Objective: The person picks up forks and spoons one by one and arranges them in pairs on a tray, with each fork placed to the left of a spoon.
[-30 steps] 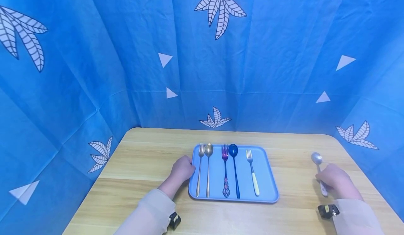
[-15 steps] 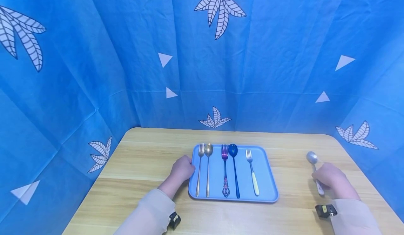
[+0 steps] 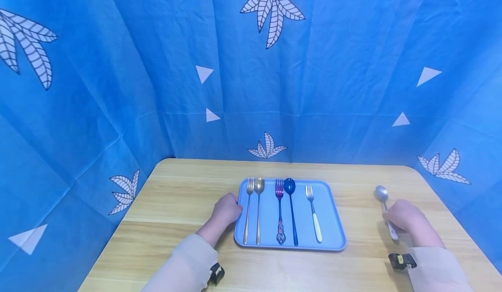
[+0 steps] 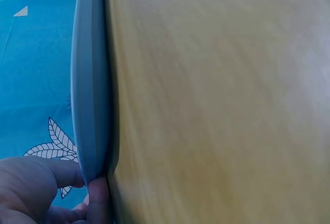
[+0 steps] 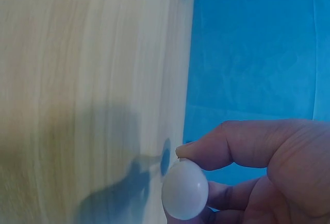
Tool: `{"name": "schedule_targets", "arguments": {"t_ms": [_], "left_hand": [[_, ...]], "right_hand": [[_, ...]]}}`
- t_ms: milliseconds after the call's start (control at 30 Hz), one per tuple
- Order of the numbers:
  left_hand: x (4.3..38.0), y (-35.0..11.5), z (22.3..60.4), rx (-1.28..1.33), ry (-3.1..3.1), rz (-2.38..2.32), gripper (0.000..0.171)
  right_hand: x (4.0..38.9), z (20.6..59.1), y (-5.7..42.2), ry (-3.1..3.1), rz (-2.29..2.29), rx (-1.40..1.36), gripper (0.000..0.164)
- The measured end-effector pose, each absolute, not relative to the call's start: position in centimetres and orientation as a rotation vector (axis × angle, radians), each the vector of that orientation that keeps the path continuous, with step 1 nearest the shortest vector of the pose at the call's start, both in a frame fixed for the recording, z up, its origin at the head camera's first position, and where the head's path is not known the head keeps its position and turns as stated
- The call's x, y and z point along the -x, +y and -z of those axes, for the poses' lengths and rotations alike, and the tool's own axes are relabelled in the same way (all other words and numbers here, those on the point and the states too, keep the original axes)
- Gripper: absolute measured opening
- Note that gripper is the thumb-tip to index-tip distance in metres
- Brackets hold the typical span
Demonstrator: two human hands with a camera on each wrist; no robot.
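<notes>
A light blue tray (image 3: 333,244) lies mid-table. My left hand (image 3: 227,209) holds its left rim; in the left wrist view the tray's edge (image 4: 93,90) sits between thumb and fingers. On the tray, from left to right, lie a gold fork (image 3: 248,213), a gold spoon (image 3: 259,186), a purple fork (image 3: 279,191), a dark blue spoon (image 3: 290,186) and a fork with a cream handle (image 3: 317,229). To the right of the tray, my right hand (image 3: 408,218) pinches a silver spoon (image 3: 381,193). Its rounded pale handle end (image 5: 185,189) shows close up in the right wrist view.
The wooden table (image 3: 168,187) has rounded far corners. Blue cloth (image 3: 333,87) with leaf and triangle prints hangs behind it and at both sides. In the right wrist view, shadows of hand and spoon fall on the tabletop (image 5: 77,53).
My right hand has moved left with the silver spoon, a little closer to the tray. The left hand, the tray and the cutlery on it stay where they were.
</notes>
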State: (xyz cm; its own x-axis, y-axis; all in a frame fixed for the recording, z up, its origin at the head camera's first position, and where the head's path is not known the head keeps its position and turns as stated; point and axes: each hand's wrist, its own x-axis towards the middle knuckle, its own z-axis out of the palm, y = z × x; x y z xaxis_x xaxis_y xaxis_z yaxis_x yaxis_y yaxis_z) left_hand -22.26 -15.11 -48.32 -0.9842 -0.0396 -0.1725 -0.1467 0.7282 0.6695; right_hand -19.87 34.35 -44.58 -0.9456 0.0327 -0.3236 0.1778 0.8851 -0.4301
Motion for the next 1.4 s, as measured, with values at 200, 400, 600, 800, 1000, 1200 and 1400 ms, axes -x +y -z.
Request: {"name": "schedule_targets", "arguments": {"t_ms": [200, 400, 600, 800, 1000, 1200, 1400], "left_hand": [[22.3, -15.0, 48.3, 0.151, 2.783, -1.099, 0.018], [22.2, -15.1, 48.3, 0.157, 2.786, -1.092, 0.016], [22.2, -15.0, 48.3, 0.155, 2.785, -1.098, 0.018], [22.3, -15.0, 48.2, 0.175, 2.779, -1.096, 0.012], [22.3, -15.1, 48.2, 0.18, 2.778, -1.096, 0.006], [22.4, -15.0, 48.3, 0.189, 2.78, -1.083, 0.01], [22.3, -15.0, 48.3, 0.189, 2.78, -1.09, 0.012]], "right_hand": [[19.6, 44.1, 33.7, 2.761, 0.695, -0.144, 0.025], [19.3, 43.9, 32.5, 2.785, 0.731, -0.139, 0.023], [19.2, 43.4, 31.6, 2.785, 0.741, -0.125, 0.024], [19.2, 43.4, 30.8, 2.76, 0.782, -0.135, 0.025], [19.2, 43.3, 29.8, 2.755, 0.793, -0.127, 0.028], [19.1, 43.2, 28.8, 2.763, 0.795, -0.135, 0.026], [19.1, 43.2, 27.9, 2.772, 0.784, -0.139, 0.025]]}}
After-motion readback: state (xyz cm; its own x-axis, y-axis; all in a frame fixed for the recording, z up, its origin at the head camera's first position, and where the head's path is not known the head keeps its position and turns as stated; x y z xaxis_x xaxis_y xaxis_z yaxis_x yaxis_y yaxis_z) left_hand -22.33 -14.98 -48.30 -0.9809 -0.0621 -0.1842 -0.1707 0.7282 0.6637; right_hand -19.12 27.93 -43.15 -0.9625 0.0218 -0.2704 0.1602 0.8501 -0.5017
